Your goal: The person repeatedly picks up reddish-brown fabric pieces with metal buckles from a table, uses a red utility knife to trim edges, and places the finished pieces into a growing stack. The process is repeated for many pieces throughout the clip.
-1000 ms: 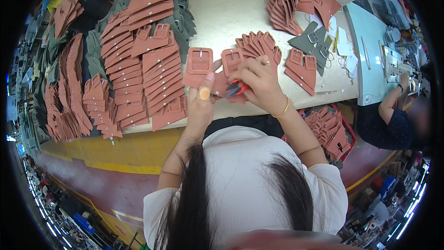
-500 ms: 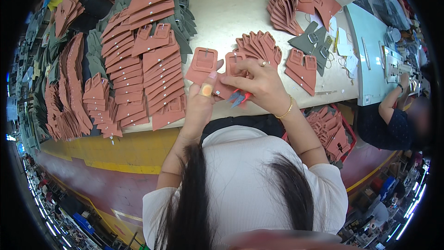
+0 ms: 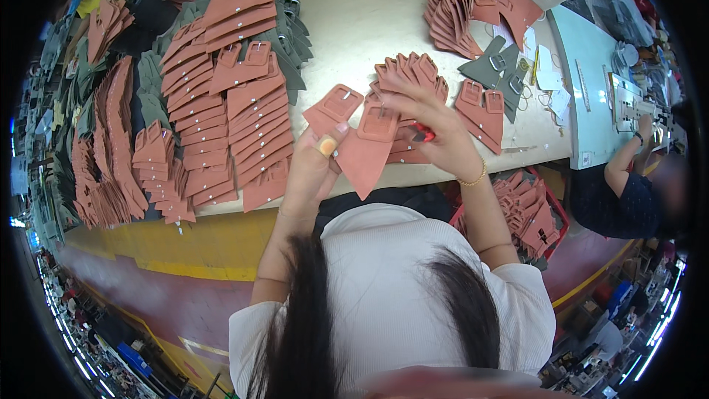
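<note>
Two salmon-coloured leather pieces with covered square buckles are pinched in my left hand (image 3: 313, 164), whose thumb wears a yellowish cover. One buckled piece (image 3: 364, 161) points its tip down toward me; the other piece (image 3: 325, 112) fans out behind it to the left. My right hand (image 3: 442, 127) is at the right side of the front buckle, its upper fingers stretched out and somewhat blurred. Tucked in its palm are thread snips, of which only the red handle (image 3: 422, 131) shows; the blades are hidden. Just behind this hand lies a fanned stack of like pieces (image 3: 410, 66).
Overlapping rows of salmon pieces (image 3: 255, 111) cover the table's left side. Green buckled pieces (image 3: 487, 66) and more salmon pieces (image 3: 481, 114) lie to the right. A red crate (image 3: 557, 218) of pieces stands below the edge. A co-worker's arm (image 3: 624, 166) reaches in at the right.
The front piece has swung so its tip points down toward me, and the rear piece has tilted. My right hand has shifted right, its fingers straightened; the snips' blades have gone from sight.
</note>
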